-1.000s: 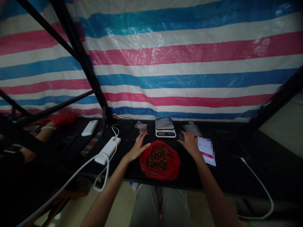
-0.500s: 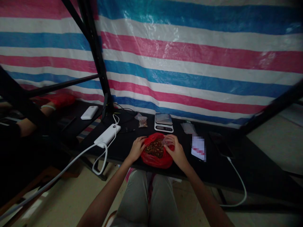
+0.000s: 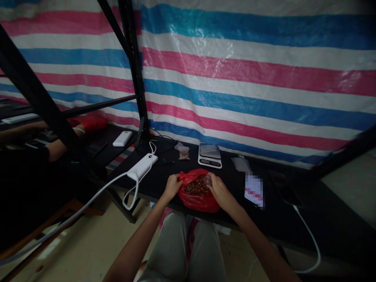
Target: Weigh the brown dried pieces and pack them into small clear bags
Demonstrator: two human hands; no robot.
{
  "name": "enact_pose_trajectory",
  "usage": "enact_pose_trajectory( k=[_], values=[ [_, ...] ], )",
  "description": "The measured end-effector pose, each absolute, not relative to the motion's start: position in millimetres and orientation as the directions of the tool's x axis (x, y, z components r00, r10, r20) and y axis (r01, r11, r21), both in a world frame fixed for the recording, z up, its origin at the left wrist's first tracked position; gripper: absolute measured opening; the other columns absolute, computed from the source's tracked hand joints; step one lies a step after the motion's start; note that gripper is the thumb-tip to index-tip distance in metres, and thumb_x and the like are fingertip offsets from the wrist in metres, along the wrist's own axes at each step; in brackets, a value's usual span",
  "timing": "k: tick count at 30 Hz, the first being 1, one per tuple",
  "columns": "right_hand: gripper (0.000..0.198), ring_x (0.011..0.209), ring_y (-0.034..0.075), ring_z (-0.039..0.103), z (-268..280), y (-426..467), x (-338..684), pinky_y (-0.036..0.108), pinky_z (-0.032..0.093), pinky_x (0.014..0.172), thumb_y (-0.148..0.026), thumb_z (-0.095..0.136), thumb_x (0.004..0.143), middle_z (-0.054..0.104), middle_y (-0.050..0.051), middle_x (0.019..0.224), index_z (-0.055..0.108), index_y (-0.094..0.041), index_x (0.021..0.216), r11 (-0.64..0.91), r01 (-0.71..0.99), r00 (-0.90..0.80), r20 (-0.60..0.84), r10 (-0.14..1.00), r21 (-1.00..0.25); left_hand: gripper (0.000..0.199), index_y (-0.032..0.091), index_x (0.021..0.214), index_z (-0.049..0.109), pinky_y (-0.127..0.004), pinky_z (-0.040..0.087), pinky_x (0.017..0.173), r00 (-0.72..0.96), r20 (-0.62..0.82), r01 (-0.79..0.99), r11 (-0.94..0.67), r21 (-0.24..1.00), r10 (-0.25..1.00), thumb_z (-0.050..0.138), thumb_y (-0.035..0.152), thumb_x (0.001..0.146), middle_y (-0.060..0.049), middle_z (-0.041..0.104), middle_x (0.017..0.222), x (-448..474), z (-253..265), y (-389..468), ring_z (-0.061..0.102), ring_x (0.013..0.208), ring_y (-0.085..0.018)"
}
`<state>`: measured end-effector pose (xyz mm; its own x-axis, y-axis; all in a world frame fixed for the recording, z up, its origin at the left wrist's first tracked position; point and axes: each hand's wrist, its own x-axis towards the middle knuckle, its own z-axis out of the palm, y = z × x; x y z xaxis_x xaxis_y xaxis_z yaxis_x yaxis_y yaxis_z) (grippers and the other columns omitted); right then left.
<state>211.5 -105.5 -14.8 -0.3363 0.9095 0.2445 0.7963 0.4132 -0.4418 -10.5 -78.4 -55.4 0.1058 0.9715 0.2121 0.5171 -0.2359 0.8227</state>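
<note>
A red plastic bag (image 3: 197, 199) full of small brown pieces lies open on the black table (image 3: 235, 196) right in front of me. My left hand (image 3: 172, 185) grips the bag's left rim. At the bag's right rim, my right hand (image 3: 216, 188) pinches a small clear plastic bag (image 3: 207, 179) over the brown pieces. Behind the red bag stands a white kitchen scale (image 3: 209, 156) with a grey top. A small clear pouch (image 3: 183, 152) with brown pieces lies left of the scale.
A white power bank (image 3: 142, 167) with a white cable lies at the left. Flat clear bags (image 3: 241, 164) and a paper sheet (image 3: 254, 189) lie at the right, a dark phone (image 3: 284, 188) with cable beyond. Another person's arm (image 3: 55, 149) rests at the far left. Striped tarp behind.
Both hands came from flat on the table near the scale to the red bag. The left now grips its rim; the right picked up a small clear bag and holds it over the contents.
</note>
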Motion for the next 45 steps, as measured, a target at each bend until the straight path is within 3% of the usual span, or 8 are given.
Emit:
enact_pose_trajectory(
  k=[6, 13, 21, 25, 29, 39, 45],
  values=[
    [0.03, 0.091, 0.022, 0.051, -3, -100, 228, 0.036, 0.043, 0.076, -0.01, 0.047, 0.074, 0.057, 0.007, 0.097, 0.049, -0.02, 0.103, 0.494, 0.844, -0.448, 0.23, 0.864, -0.211, 0.032, 0.017, 0.084, 0.059, -0.023, 0.041, 0.072, 0.015, 0.252, 0.341, -0.242, 0.908, 0.968, 0.038, 0.004, 0.063, -0.002, 0.064, 0.08, -15, -62, -78, 0.057, 0.077, -0.016],
    [0.033, 0.09, 0.023, 0.051, -2, -102, 218, 0.037, 0.043, 0.076, -0.007, 0.044, 0.075, 0.057, 0.009, 0.101, 0.056, -0.021, 0.104, 0.504, 0.864, -0.489, 0.232, 0.841, -0.004, 0.016, 0.017, 0.079, 0.053, -0.024, 0.042, 0.069, -0.078, 0.21, 0.114, -0.2, 0.973, 0.975, 0.041, 0.013, 0.069, -0.001, 0.06, 0.076, -12, -70, -74, 0.055, 0.072, -0.015],
    [0.04, 0.101, 0.019, 0.051, -14, -100, 208, 0.033, 0.041, 0.091, -0.01, 0.049, 0.074, 0.053, 0.006, 0.109, 0.052, -0.021, 0.113, 0.553, 0.784, -0.511, 0.215, 0.833, -0.28, 0.016, 0.015, 0.08, 0.055, -0.025, 0.042, 0.072, -0.366, 0.01, -0.218, -0.097, 0.971, 0.931, 0.046, 0.017, 0.067, -0.002, 0.061, 0.079, 18, -73, -74, 0.055, 0.075, -0.015],
    [0.041, 0.102, 0.02, 0.051, -17, -99, 198, 0.035, 0.04, 0.092, -0.012, 0.053, 0.073, 0.054, 0.006, 0.109, 0.052, -0.023, 0.113, 0.545, 0.763, -0.5, 0.218, 0.838, -0.347, 0.018, 0.014, 0.079, 0.054, -0.024, 0.043, 0.064, -0.355, -0.131, -0.459, -0.05, 0.887, 0.926, 0.051, 0.025, 0.065, -0.001, 0.061, 0.072, 34, -63, -76, 0.056, 0.065, -0.013],
    [0.041, 0.105, 0.02, 0.051, -18, -100, 187, 0.036, 0.039, 0.093, -0.014, 0.054, 0.073, 0.054, 0.007, 0.111, 0.052, -0.022, 0.113, 0.523, 0.75, -0.478, 0.215, 0.852, -0.404, 0.02, 0.016, 0.081, 0.054, -0.026, 0.043, 0.065, -0.307, -0.23, -0.59, 0.005, 0.807, 0.924, 0.053, 0.026, 0.063, 0.0, 0.061, 0.07, 40, -47, -80, 0.057, 0.064, -0.013],
    [0.039, 0.103, 0.019, 0.053, -17, -100, 185, 0.036, 0.039, 0.093, -0.013, 0.054, 0.073, 0.057, 0.006, 0.109, 0.052, -0.022, 0.111, 0.482, 0.664, -0.425, 0.242, 0.872, -0.571, 0.022, 0.014, 0.083, 0.053, -0.027, 0.044, 0.067, -0.242, -0.26, -0.709, 0.013, 0.705, 0.935, 0.052, 0.019, 0.062, 0.0, 0.06, 0.07, 53, -22, -60, 0.058, 0.062, -0.012],
    [0.038, 0.104, 0.019, 0.053, -15, -105, 194, 0.037, 0.038, 0.092, -0.017, 0.054, 0.074, 0.059, 0.003, 0.111, 0.053, -0.025, 0.111, 0.51, 0.707, -0.463, 0.224, 0.857, -0.489, 0.015, 0.014, 0.076, 0.055, -0.023, 0.044, 0.066, -0.218, -0.225, -0.673, 0.02, 0.739, 0.95, 0.052, 0.017, 0.061, 0.002, 0.059, 0.064, 58, -10, -42, 0.056, 0.061, -0.011]
  ],
)
